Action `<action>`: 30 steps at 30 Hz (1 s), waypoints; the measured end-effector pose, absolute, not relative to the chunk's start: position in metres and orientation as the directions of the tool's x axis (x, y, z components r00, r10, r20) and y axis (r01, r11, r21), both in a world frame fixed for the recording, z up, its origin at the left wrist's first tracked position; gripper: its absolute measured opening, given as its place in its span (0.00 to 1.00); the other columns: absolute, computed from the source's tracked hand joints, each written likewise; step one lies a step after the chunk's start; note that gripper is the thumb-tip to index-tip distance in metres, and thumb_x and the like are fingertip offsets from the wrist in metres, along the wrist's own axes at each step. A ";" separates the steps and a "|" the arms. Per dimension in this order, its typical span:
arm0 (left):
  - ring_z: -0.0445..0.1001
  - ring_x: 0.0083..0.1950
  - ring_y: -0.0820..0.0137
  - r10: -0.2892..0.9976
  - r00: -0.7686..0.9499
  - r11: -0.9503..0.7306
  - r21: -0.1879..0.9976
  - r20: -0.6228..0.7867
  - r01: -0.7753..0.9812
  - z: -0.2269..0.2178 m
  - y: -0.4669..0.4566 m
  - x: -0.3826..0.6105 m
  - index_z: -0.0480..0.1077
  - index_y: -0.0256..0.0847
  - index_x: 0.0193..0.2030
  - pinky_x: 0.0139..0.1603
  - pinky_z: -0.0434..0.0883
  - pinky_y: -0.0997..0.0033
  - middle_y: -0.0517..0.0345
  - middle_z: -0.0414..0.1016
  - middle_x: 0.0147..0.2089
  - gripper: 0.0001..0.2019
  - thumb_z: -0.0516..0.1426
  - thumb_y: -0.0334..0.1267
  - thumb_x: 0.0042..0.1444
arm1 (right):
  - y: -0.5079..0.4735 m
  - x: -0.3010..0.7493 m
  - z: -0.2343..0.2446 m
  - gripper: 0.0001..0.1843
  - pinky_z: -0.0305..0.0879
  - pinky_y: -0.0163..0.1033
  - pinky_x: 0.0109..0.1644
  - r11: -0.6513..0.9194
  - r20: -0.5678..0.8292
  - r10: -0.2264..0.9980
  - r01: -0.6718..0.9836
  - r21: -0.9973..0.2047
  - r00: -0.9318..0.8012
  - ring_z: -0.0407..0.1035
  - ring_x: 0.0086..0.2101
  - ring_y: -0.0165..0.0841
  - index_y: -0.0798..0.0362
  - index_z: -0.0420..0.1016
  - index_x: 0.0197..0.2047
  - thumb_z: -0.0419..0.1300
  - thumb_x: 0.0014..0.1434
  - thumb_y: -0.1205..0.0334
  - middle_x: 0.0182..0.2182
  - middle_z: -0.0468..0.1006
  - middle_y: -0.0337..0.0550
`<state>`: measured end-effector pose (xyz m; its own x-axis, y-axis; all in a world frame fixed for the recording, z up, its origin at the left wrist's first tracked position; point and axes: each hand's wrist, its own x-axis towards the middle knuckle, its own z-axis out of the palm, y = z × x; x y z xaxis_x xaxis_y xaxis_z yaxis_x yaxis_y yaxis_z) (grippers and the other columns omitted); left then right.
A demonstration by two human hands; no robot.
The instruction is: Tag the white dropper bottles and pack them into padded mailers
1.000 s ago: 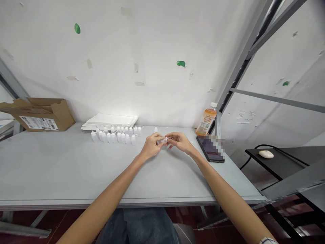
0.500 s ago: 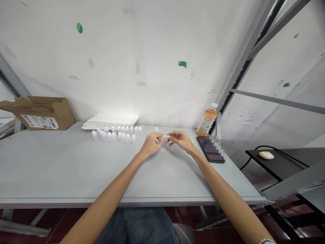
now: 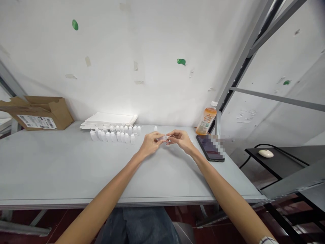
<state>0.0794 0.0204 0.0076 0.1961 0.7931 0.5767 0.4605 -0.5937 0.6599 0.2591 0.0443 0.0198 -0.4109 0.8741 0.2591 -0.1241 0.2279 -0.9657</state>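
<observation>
Bottle (image 3: 161, 138) of translucent, whitish plastic is held between your nearly closed hands: your left hand (image 3: 149, 143) pinches its body, your right hand (image 3: 181, 141) its narrow end, near a thin curved strap (image 3: 172, 136). Leftward, rounded white bottles (image 3: 113, 137) stand in rows.

Workshop-like place (grey bench (image 3: 63, 173), small white bottles (image 3: 118, 136) in rows, metal frame (image 3: 276, 98)).
</observation>
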 end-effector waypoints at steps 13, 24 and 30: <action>0.71 0.37 0.70 0.651 0.316 -0.708 0.403 0.690 0.580 0.002 0.021 0.078 0.76 0.43 0.45 0.39 0.69 0.71 0.53 0.75 0.39 0.13 0.51 0.36 0.61 | 0.043 0.259 0.022 0.13 0.74 0.50 0.43 0.098 0.157 0.921 -0.177 -0.979 -0.357 0.75 0.27 0.35 0.57 0.77 0.28 0.71 0.39 0.61 0.23 0.77 0.40; 0.70 0.32 0.74 0.681 0.229 -0.659 0.445 0.696 0.606 0.002 0.022 0.081 0.75 0.41 0.46 0.36 0.69 0.73 0.54 0.75 0.41 0.11 0.53 0.36 0.60 | 0.040 0.261 0.033 0.14 0.75 0.48 0.41 0.168 0.191 0.892 -0.092 -0.981 -0.409 0.75 0.32 0.35 0.56 0.78 0.35 0.68 0.46 0.58 0.31 0.77 0.43; 0.72 0.34 0.73 0.684 0.193 -0.663 0.489 0.703 0.567 0.003 0.021 0.081 0.76 0.40 0.44 0.34 0.71 0.74 0.54 0.75 0.41 0.11 0.55 0.36 0.58 | 0.038 0.261 0.033 0.17 0.75 0.44 0.36 0.171 0.170 0.858 -0.042 -0.984 -0.486 0.75 0.31 0.35 0.58 0.79 0.37 0.67 0.49 0.53 0.31 0.78 0.46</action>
<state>0.0811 0.0206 0.0035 0.1934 0.6843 0.7031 0.5672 -0.6627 0.4890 0.2606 0.0382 0.0332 -0.4856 0.8576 0.1696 -0.0418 0.1710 -0.9844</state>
